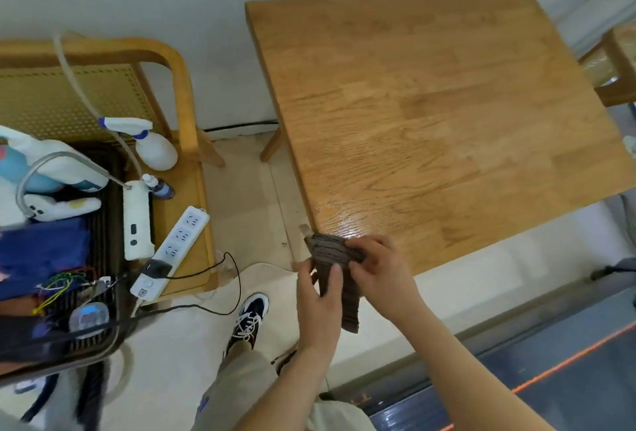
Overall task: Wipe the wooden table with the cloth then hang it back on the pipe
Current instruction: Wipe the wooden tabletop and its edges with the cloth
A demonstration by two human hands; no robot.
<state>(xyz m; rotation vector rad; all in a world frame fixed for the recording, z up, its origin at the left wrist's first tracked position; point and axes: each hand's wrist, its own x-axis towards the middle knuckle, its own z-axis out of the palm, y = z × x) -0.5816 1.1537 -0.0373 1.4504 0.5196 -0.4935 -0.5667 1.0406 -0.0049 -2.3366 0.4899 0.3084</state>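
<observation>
The wooden table fills the upper right of the head view, with a wet sheen near its near-left corner. A dark brown ribbed cloth hangs just off that corner, held between both hands. My left hand grips its lower left side, thumb across the fabric. My right hand pinches its upper right edge at the table's corner. A curved metal pipe arches over the sink at the far left.
A wooden chair on the left carries a white spray bottle, a small dark bottle and a white power strip with trailing black cables. My shoe stands on the pale floor. Another chair sits at the right edge.
</observation>
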